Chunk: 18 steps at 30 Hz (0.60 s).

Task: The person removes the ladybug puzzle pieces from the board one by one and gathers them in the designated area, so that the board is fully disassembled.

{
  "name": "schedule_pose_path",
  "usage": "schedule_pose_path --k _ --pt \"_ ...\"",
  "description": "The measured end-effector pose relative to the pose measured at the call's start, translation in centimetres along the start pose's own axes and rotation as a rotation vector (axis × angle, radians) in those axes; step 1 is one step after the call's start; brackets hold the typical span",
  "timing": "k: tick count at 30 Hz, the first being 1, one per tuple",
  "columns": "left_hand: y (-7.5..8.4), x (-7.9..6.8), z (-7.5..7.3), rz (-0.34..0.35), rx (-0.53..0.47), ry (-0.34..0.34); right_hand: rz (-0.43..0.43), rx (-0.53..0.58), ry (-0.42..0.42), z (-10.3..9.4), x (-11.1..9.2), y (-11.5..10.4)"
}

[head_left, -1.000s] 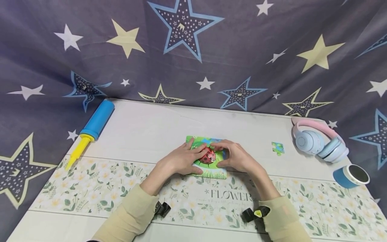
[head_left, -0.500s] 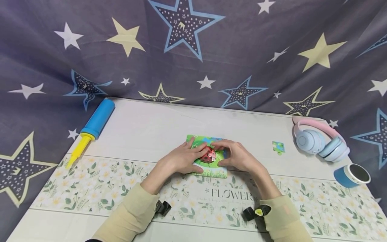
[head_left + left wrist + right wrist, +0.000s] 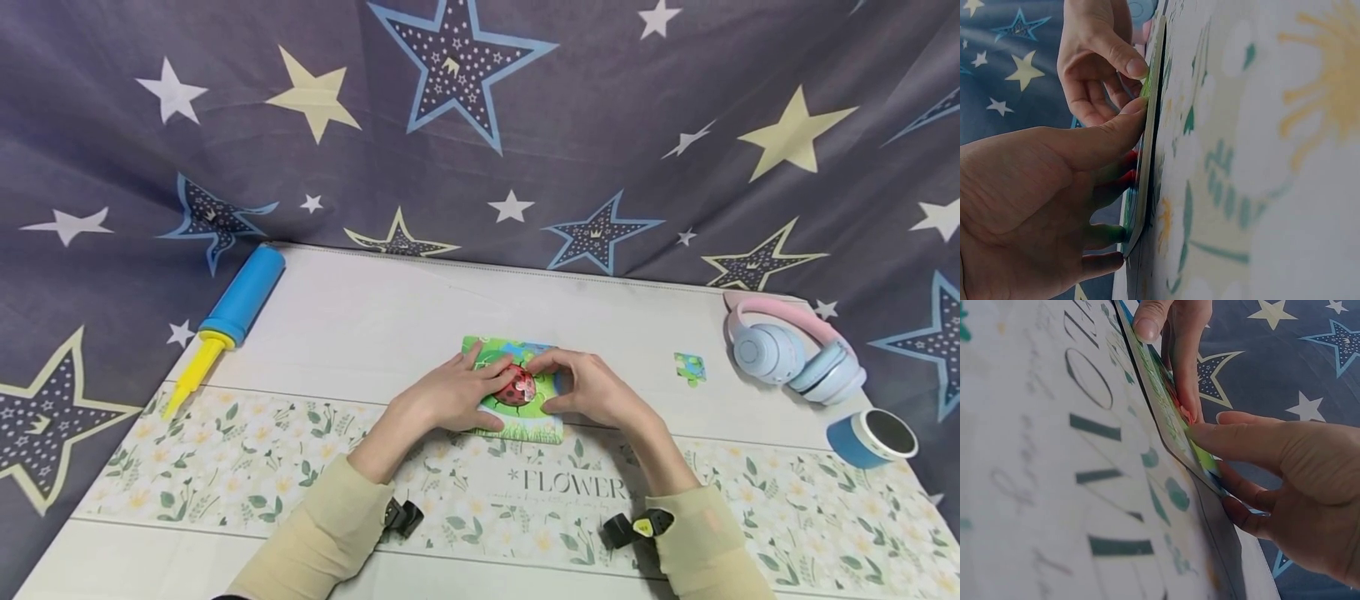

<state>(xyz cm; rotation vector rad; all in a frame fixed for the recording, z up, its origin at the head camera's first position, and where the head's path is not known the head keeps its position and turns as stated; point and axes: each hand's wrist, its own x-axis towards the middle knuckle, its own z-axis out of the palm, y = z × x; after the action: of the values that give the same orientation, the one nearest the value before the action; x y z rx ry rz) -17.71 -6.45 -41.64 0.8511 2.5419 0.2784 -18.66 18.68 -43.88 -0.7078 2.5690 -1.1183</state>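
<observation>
A ladybug jigsaw puzzle in a thin tray lies flat on the table, green with a blue strip at the top. My left hand rests spread across its left half, fingertips on the picture and thumb near the front edge. On the right side, my right hand pinches a puzzle piece at the ladybug's head, thumb and index finger bent around it. In the right wrist view, that hand's other fingertips reach the tray's right edge. Fingers partly hide the picture. One loose puzzle piece lies to the right.
Pink and blue headphones sit at the back right, with a blue cup in front of them. A blue and yellow hand pump lies at the left edge. Behind the table hangs a dark star-patterned cloth.
My right hand's index finger and thumb have shifted very slightly to the right on the puzzle. My left hand stays in place, and the loose piece has not moved.
</observation>
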Motion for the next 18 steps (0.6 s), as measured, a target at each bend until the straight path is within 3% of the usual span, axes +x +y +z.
schedule_pose_path --k 18 --pt "-0.22 0.08 0.23 0.014 -0.001 0.008 0.001 -0.009 0.015 -0.09 0.02 0.2"
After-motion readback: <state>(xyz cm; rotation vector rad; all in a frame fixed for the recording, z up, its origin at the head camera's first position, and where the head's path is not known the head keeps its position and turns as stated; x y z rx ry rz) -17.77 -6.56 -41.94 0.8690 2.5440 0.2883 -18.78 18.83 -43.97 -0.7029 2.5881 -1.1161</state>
